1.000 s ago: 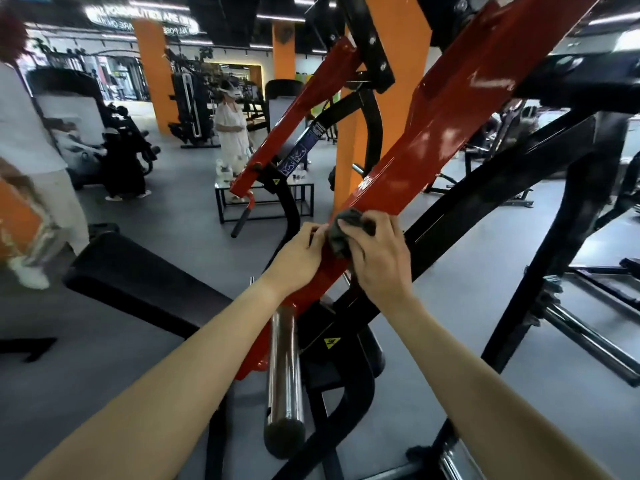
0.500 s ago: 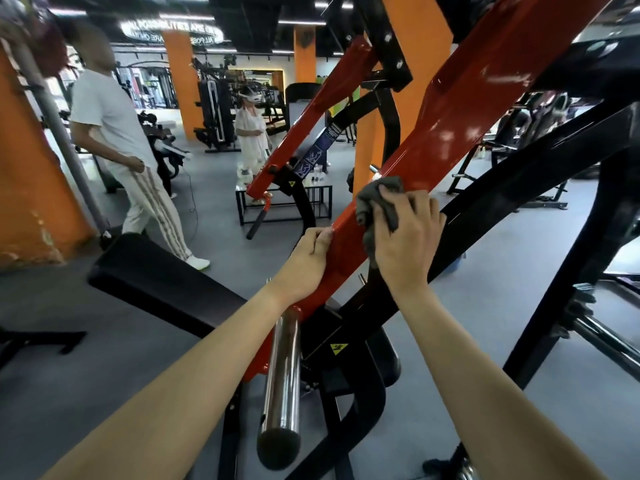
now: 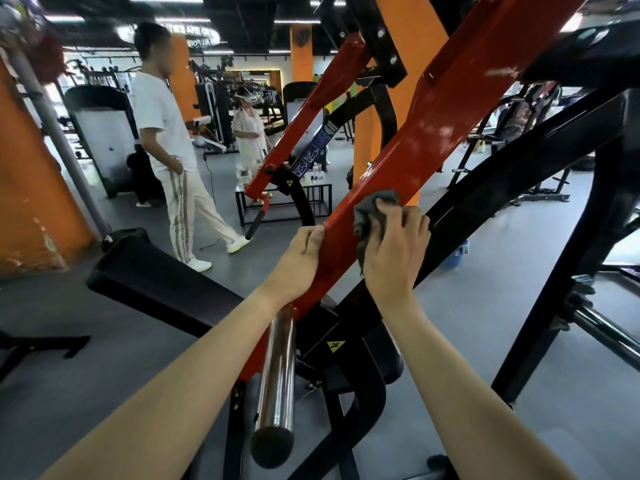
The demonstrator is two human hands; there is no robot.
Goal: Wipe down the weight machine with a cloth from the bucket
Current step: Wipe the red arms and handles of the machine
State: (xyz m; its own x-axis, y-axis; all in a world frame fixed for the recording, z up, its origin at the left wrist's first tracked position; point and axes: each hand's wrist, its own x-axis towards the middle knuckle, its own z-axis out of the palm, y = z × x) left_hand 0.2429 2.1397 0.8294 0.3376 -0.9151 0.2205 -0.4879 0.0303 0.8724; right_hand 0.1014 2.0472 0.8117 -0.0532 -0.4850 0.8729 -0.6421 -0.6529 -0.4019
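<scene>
right hand fingers curled on grey cloth | left hand seemingly grips red lever arm | risk: arm may pivot, pinching fingers against black frame

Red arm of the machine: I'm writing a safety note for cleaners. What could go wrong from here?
If the red arm swings, the left hand gripping its edge and the right hand pressing the cloth beside the black frame could be pinched. The chrome bar juts toward the person below the hands; leaning in could mean a knock.
</scene>
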